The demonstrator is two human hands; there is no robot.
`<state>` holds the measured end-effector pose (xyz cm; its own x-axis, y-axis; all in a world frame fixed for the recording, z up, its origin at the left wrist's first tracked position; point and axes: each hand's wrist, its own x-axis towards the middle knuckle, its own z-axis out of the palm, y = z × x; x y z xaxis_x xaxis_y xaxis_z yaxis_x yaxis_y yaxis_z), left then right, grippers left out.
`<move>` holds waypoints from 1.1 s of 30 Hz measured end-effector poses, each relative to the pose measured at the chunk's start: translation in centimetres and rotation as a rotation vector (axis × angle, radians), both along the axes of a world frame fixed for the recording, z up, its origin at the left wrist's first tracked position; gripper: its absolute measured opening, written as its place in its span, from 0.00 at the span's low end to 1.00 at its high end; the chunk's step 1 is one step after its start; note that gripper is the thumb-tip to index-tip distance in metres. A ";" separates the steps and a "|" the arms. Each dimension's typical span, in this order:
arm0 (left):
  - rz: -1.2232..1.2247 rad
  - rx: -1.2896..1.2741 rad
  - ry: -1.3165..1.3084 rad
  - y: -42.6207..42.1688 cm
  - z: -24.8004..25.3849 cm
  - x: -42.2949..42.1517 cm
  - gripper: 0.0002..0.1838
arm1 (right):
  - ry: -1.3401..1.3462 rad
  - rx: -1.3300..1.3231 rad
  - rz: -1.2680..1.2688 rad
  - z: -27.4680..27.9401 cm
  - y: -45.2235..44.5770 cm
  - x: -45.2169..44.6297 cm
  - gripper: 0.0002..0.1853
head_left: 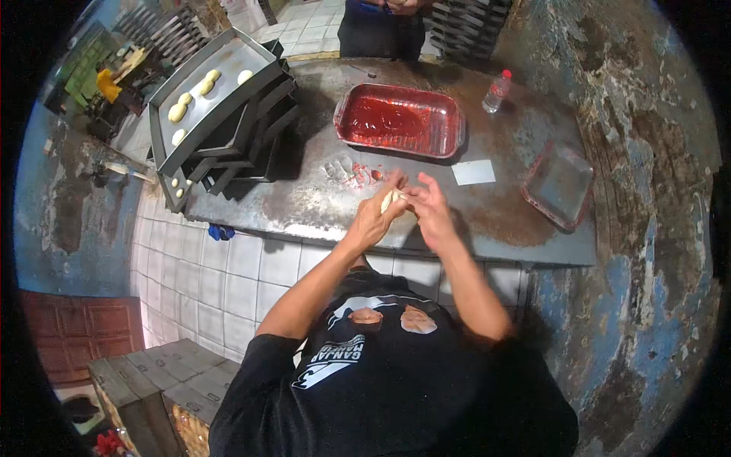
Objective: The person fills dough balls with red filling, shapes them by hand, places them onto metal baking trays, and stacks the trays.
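Observation:
Above the table's front edge, my left hand [375, 215] is closed round a piece of pale dough [391, 199]. My right hand [429, 211] meets it from the right, its fingertips at the dough and some fingers raised and blurred; whether it grips the dough is unclear. Just beyond the hands, red bits and a small clear mould [337, 169] lie on the metal table [301, 206]. Behind them is a glass dish [457, 135] with red filling spread inside. A white card [474, 172] lies to the right of my hands.
Stacked metal trays [266, 72] stand at the left, the top one bearing several dough pieces [177, 113]. A second glass dish [560, 186] and a red-capped bottle [497, 92] are at the right. Across the table stands a person [381, 34]. A stained wall [647, 190] borders the right side.

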<state>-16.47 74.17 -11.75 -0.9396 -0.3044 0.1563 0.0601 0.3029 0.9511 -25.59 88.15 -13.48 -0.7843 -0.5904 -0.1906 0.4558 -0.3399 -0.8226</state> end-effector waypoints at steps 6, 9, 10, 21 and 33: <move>-0.132 -0.176 -0.236 -1.2 3.0 2.5 0.27 | 0.852 0.390 0.382 6.0 0.3 0.8 0.31; 0.070 -0.081 -0.074 -2.4 3.8 3.6 0.23 | 0.811 0.102 0.227 5.5 -1.5 0.4 0.35; 0.035 -0.060 -0.167 -3.4 4.2 4.2 0.28 | 0.680 -0.003 0.155 5.3 -2.3 -0.2 0.37; 0.251 0.552 -0.011 -11.1 6.4 8.9 0.30 | 0.588 -0.009 0.241 6.5 -14.1 3.7 0.30; 0.542 0.429 0.407 -29.0 8.0 10.9 0.30 | 0.175 0.264 0.840 14.6 -36.5 9.2 0.20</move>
